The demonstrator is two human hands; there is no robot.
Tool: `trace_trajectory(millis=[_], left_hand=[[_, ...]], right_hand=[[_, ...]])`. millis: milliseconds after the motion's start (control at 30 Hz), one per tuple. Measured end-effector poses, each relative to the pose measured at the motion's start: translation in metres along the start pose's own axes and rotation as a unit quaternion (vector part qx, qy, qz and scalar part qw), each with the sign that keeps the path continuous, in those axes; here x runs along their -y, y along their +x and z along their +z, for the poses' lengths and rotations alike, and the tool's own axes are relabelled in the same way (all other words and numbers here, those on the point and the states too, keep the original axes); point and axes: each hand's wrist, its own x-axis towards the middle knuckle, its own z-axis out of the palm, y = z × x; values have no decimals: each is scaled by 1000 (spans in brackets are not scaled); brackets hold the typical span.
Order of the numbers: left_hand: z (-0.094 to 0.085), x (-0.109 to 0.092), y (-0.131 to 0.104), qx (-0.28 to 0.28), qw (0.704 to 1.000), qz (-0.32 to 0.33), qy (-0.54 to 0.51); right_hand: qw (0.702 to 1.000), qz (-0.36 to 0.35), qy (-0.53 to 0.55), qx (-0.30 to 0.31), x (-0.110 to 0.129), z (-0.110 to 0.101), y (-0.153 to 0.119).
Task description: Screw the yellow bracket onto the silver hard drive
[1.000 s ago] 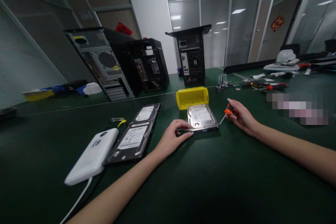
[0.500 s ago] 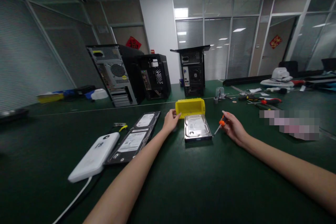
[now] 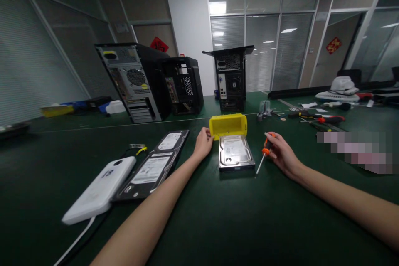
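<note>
A silver hard drive (image 3: 236, 152) lies label up on the green table, its far edge against a yellow plastic case (image 3: 229, 125) that stands with its hollow side facing me. My left hand (image 3: 204, 143) is at the left end of the case, fingers closed at its edge. In my right hand (image 3: 283, 154) is an orange and black screwdriver (image 3: 267, 148), its shaft slanting down to the left. The tip is near the table beside the drive's front right corner, apart from the drive.
Two more hard drives (image 3: 154, 170) and a white power bank (image 3: 101, 189) with a cable lie at left. Computer cases (image 3: 149, 79) (image 3: 232, 81) stand behind. Pliers, a red-handled screwdriver (image 3: 332, 120) and a clear jar (image 3: 264, 108) are at right.
The screwdriver has tilted more upright, and its tip has moved slightly down and right, away from the drive's corner. The camera view has shifted a little. My left hand stays at the case.
</note>
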Motion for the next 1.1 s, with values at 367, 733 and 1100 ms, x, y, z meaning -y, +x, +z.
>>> trace_trajectory(millis=[367,733,1100], left_hand=[[1,-4,-5,13,1000,10,22],[0,-10,-10,45,994,-21,95],[-2,-8,-3,38,993,-47,97]], right_hand=[[1000,-2,-5,-11,0,0,-2],[1000,-19,12,-10,-1,-2,-1],[1000,-26,1,-1,-1,-3,2]])
